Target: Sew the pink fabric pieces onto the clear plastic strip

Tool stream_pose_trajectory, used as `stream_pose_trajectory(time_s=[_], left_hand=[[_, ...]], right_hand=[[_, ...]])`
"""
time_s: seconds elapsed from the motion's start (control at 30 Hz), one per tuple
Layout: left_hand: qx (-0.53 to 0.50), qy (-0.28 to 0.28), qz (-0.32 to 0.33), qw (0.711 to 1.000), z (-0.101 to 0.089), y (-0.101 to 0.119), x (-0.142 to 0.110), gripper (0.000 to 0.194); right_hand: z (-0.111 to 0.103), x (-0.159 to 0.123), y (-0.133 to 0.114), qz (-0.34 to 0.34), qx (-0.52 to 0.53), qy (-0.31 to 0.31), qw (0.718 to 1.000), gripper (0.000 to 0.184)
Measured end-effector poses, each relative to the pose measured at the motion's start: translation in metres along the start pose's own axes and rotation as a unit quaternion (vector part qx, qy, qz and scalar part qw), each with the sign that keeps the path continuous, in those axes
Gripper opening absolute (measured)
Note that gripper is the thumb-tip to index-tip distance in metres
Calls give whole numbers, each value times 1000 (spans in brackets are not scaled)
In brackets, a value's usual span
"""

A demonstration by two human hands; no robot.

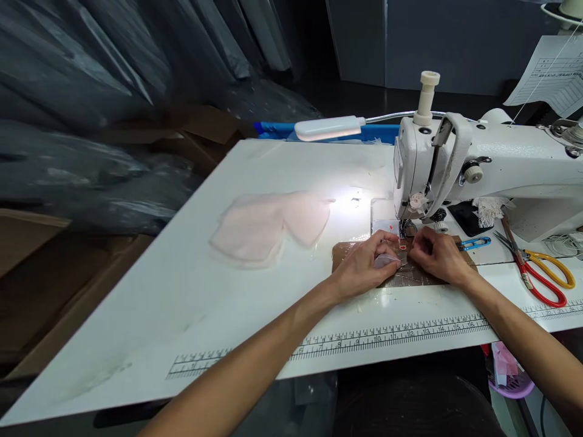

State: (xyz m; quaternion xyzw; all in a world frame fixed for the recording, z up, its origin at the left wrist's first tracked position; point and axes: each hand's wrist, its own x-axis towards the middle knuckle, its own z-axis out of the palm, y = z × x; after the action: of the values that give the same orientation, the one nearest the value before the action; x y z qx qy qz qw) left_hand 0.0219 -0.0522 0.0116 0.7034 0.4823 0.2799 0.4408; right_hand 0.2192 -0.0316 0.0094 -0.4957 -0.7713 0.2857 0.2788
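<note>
Just in front of the needle of a white sewing machine (437, 170), my two hands are close together over a brown plate (355, 249). My left hand (367, 264) is closed on a small piece of sheer pale fabric (386, 260), thumb and fingers pressed together. Beside it, to the right, my right hand (435, 255) has its fingers curled in a pinch near the presser foot (409, 229). Whatever sits between those fingertips is hidden. Farther left on the table lie sheer pale pink fabric pieces (259, 227).
Right of my hands are blue thread snips (475, 243) and scissors with red and yellow handles (544, 273). A printed ruler (387, 337) runs along the front table edge. A lamp (328, 128) shines from behind. Below the table is a purple basket (517, 387).
</note>
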Motion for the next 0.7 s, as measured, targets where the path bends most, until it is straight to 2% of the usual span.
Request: stream_pose_trajectory(time_s=[0.07,0.17,0.23,0.33,0.47,0.7], left_hand=[[-2,0,-6,1000,0,0,0,38],[-8,0,-4,1000,0,0,0,37],[-13,1,-2,1000,0,0,0,36],[-14,1,-2,1000,0,0,1,36],[-4,-2,-1,1000,0,0,1,35],[-42,-9,-1,999,1,0,0,42]], right_hand=[[-4,-1,1,0,33,-15,999,8],[-6,-3,2,-60,76,-80,992,15],[-4,-4,2,-84,65,-98,989,16],[0,-5,2,-91,42,-92,991,7],[6,-5,-2,-82,14,-62,995,7],[1,-1,-4,13,11,-4,1000,11]])
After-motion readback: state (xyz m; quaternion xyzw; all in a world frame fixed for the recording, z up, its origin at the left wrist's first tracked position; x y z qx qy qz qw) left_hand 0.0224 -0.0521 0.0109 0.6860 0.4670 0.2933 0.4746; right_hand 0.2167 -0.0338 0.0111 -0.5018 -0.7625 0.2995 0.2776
